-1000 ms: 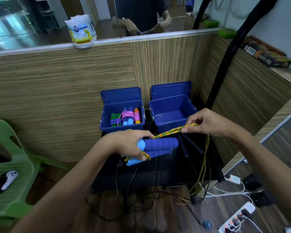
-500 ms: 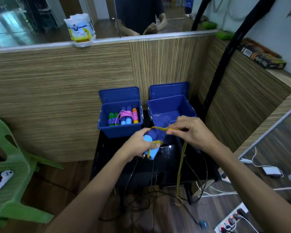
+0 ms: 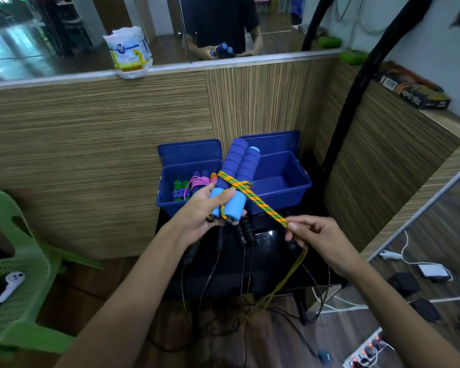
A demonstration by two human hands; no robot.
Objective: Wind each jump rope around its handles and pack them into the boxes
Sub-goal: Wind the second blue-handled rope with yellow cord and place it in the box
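My left hand (image 3: 197, 211) grips two blue foam handles (image 3: 237, 168) held together, pointing up and away over the boxes. A yellow-orange patterned rope (image 3: 260, 201) crosses over the handles and runs down right to my right hand (image 3: 316, 235), which pinches it taut. The rest of that rope hangs toward the floor. The left blue box (image 3: 165, 203) holds several wound ropes with green, blue and orange handles (image 3: 194, 184). The right blue box (image 3: 300, 187) shows a bare blue floor.
Both boxes stand on a black table (image 3: 271, 251) against a striped wood partition. Black ropes with dark handles (image 3: 243, 229) lie on the table and trail to the floor. A green plastic chair (image 3: 16, 272) stands left. A power strip (image 3: 367, 351) and cables lie on the floor at right.
The handles have swung from lying sideways to pointing up and away. My right hand has carried the rope over them and pulled it down to the right.
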